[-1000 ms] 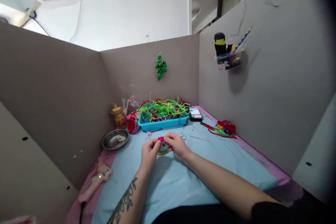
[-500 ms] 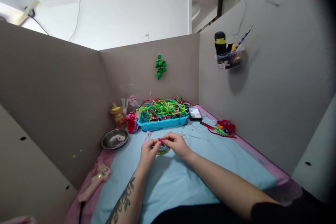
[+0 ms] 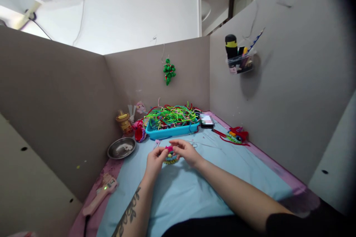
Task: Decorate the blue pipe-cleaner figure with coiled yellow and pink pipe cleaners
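A small round piece of crocheted yarn work point(image 3: 170, 161), with blue and yellow rows and a bright pink part on top, is held between my hands just above the blue cloth. My left hand point(image 3: 155, 159) pinches the pink part from the left between thumb and fingers. On the other side my right hand point(image 3: 188, 153) curls round the piece, its thumb at the pink part and its index finger raised above. The fingers partly hide the piece, so its full shape does not show.
Behind the hands stands a blue tray point(image 3: 172, 132) heaped with coloured cords. A metal bowl point(image 3: 114, 150) with small white bits and a pink glue gun point(image 3: 101, 195) lie left. Scissors point(image 3: 194, 144), a phone point(image 3: 206, 121) and a colourful yarn piece point(image 3: 236, 135) lie right. Grey partitions surround the table.
My right index finger has lifted and spread away from its thumb. More of the pink part shows, and both hands have shifted slightly left.
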Tool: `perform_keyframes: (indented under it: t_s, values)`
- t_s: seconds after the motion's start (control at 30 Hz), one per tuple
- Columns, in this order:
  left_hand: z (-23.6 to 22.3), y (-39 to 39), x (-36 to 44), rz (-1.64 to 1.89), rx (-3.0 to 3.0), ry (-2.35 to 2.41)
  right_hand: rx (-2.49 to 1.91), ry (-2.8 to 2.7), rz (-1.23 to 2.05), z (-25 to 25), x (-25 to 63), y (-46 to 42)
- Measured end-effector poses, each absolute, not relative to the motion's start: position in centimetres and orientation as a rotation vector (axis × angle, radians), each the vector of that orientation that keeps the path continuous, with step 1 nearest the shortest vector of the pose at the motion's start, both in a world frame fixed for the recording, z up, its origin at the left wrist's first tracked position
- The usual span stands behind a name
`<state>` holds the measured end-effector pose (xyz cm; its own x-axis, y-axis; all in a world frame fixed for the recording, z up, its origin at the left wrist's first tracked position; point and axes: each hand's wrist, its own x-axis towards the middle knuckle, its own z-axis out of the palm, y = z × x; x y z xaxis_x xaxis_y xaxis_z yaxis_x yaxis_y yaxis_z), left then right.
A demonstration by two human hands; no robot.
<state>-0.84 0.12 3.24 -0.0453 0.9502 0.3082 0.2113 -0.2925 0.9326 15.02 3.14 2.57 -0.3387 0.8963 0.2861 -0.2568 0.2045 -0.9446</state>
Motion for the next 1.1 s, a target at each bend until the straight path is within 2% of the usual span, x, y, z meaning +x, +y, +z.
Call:
perform_keyframes:
  t_s: [0.37,0.63,0.8,0.97,1.1]
  values:
    - [2.9,0.1,-0.2,1.396,1.377,1.215,-0.759,-1.446,1.209,3.1,15.1,2.9]
    - [3.0,0.2,-0.4,1.343,1.328,1.148,-0.764,-1.449,1.317,3.0,15.2,3.1]
    - [2.9,0.4,-0.4,1.398,1.226,1.158,-0.767,-1.383,1.346,2.7,15.0,3.2]
    - [2.8,0.4,-0.7,1.467,1.121,1.147,-0.81,-1.272,1.17,2.5,15.2,3.5]
    - [2.8,0.5,-0.9,1.564,1.049,1.172,-0.819,-1.246,1.158,4.6,15.4,2.7]
